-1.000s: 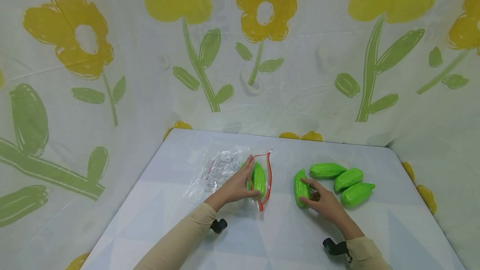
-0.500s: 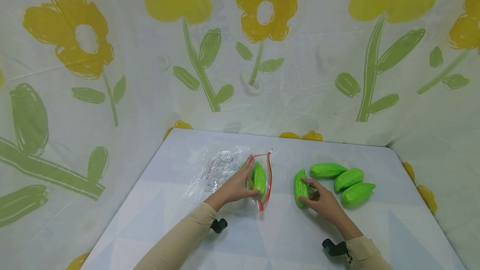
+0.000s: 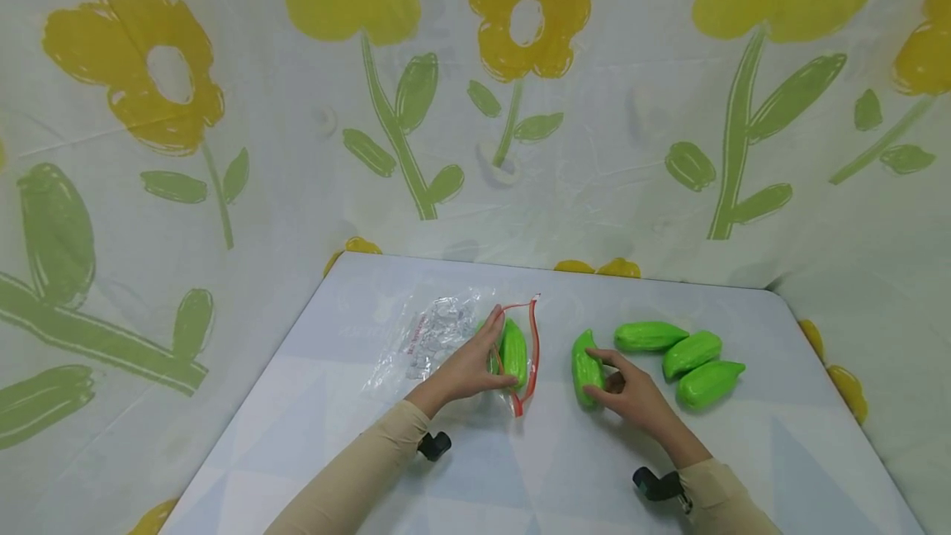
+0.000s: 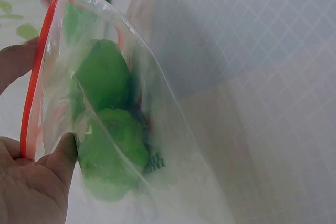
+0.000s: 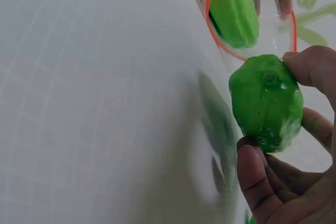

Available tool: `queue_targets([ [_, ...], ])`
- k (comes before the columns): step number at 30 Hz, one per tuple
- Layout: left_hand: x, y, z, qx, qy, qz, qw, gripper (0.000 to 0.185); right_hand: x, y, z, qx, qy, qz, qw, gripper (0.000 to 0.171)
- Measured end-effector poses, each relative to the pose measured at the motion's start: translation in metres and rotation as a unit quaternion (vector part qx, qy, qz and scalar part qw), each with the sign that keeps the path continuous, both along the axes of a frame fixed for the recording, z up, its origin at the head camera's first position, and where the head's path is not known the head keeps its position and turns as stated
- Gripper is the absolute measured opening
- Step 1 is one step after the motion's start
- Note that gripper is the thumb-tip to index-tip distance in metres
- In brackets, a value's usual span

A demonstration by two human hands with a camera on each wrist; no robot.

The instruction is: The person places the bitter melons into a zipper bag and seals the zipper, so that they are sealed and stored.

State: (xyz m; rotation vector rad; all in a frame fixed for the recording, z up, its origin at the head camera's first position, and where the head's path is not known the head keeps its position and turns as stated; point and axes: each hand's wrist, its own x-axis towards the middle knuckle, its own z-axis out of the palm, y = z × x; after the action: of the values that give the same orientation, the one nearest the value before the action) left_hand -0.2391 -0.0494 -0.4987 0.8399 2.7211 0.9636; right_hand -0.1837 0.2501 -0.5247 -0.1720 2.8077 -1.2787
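**Glossy bright-green ribbed gourd shape (image 3: 583, 368), pinched across its middle**

The gourd shape is situated between the bag mouth and the loose pieces, apart from both. It is pinched in the right hand (image 3: 635, 390), thumb and fingertips set on opposite flanks; whether it is clear of the tabletop cannot be told with certainty. It is judged light and stiff, probably moulded plastic, and not fragile. The shiny skin may prove slippery, so hold is best taken across the broad middle, where shallow lengthwise ribs should give purchase; the tapered tip is rated poorer. A small round nub (image 5: 269, 78) is noted on the blunt end.

The clear, wrinkled plastic-film bag (image 3: 438, 337) is edged with a narrow orange-red strip (image 3: 536, 345). The left hand (image 3: 464, 366) is spread at the mouth, thumb and fingers well apart, and the mouth gapes. The film is judged limp and apt to fold; the strip, likely stiffer, is preferred for holding. Two enclosed green shapes (image 4: 102, 77) are seen hazily through the film.

Three loose green shapes (image 3: 693, 355), likewise ribbed and tapered, are grouped on the pale tabletop (image 3: 475, 469), which is patterned with faint blue triangles.
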Motion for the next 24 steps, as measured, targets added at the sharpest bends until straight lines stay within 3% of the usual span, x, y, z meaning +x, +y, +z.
queue_targets([
  [24, 0.001, -0.001, 0.002, 0.001, 0.003, -0.004, 1.0, 0.112, -0.01, -0.026, 0.006, -0.038, 0.006, 0.079, 0.996, 0.064],
])
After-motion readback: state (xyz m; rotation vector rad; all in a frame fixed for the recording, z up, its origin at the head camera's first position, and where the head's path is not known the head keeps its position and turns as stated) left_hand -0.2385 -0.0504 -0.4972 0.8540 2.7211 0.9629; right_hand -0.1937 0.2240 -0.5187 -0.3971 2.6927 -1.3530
